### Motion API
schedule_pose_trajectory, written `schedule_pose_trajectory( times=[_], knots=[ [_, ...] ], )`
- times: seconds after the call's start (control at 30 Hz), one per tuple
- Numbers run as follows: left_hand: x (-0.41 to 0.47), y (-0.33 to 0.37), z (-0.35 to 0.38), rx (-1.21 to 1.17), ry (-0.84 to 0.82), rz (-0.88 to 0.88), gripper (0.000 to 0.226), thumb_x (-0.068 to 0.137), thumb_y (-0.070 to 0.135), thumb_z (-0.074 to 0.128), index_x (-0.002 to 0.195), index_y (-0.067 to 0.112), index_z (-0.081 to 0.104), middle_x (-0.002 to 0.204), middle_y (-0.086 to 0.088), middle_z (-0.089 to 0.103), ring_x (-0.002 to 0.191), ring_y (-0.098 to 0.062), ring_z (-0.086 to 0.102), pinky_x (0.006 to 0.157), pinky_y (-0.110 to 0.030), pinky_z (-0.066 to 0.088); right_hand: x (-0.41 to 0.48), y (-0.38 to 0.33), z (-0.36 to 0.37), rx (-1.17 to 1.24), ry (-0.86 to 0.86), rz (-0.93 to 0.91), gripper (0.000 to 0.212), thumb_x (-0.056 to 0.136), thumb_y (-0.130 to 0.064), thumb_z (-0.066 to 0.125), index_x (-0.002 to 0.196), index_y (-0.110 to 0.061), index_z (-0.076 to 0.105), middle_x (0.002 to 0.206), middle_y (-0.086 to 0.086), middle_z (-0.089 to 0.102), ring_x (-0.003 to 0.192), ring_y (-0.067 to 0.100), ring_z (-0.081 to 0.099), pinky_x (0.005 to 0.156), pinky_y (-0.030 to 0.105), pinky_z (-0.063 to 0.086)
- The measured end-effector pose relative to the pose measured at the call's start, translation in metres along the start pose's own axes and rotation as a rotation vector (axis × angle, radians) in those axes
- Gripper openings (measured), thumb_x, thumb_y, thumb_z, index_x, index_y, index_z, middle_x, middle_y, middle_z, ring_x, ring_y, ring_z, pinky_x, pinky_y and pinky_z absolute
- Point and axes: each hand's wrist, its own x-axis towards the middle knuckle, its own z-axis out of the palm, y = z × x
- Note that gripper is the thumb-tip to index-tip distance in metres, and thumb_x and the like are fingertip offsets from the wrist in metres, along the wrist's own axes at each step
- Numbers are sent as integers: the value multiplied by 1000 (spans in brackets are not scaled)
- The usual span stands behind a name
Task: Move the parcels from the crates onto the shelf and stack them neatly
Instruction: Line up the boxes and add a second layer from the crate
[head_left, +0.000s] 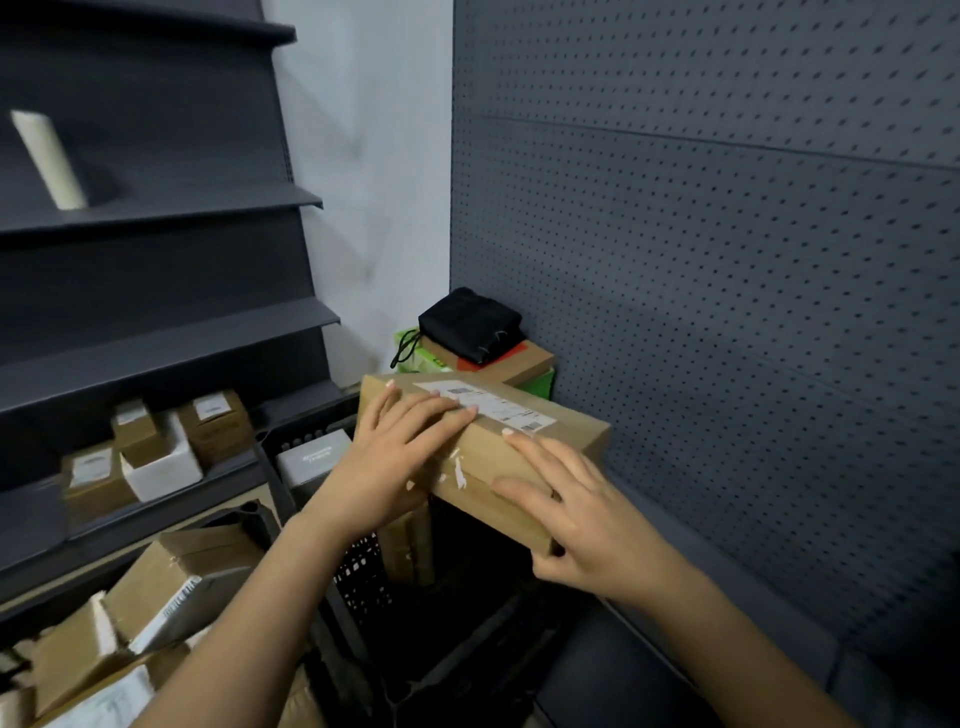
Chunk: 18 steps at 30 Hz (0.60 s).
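Both hands, left (387, 462) and right (582, 519), grip a brown parcel (498, 457); its white label's (488, 408) print is unreadable.

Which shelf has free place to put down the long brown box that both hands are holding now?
The long brown box is held by the left hand and right hand. The lower shelf is crowded with small parcels. The shelf above it looks bare along its length. The next one up is free right of the pale tube.
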Motion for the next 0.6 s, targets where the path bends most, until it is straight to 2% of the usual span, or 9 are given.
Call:
schedule_pose_trajectory(
  times=[0.1, 0.2, 0.33, 0.43, 0.6],
  knots=[
    [7, 36, -5, 23, 50, 13, 111, 52, 28, 85, 148, 29, 31, 138, 4, 43, 130, -19, 39, 113, -60, 14, -33, 2, -16, -63, 11, 71, 94, 68, -23, 70, 150, -28, 25, 158, 6, 18, 143, 24, 19, 117, 35, 13],
    [18, 79, -5, 8, 153, 27, 106, 51, 20, 83, 146, 28, 36, 136, 2, 45, 126, -22, 43, 112, -63, 14, -63, 1, -29, -71, 116, 196, 99, 70, -26, 72, 153, -22, 17, 154, 5, 27, 142, 22, 24, 120, 39, 15],
    [37, 134, -9, 2, 310, 53, 98, 55, 13, 81, 143, 26, 41, 134, -1, 48, 125, -24, 42, 111, -66, 12, -95, 3, -50, -177, 223, 355, 103, 64, -26, 80, 150, -8, 27, 146, 7, 40, 137, 25, 33, 118, 41, 14],
    [55, 169, -13, -3, 403, 87, 94, 58, 11, 79, 143, 23, 42, 135, -3, 46, 126, -25, 40, 111, -66, 12, -121, 11, -74, -227, 300, 418, 94, 59, -13, 78, 144, -8, 38, 142, 6, 46, 132, 25, 39, 118, 38, 14],
    [102, 207, -29, -102, 490, 194, 100, 53, 17, 84, 142, 25, 40, 136, -1, 42, 127, -25, 39, 112, -61, 14, -164, 26, -118, -339, 385, 512, 91, 57, -12, 78, 141, -8, 44, 140, 7, 48, 131, 26, 39, 117, 37, 15]
  ],
)
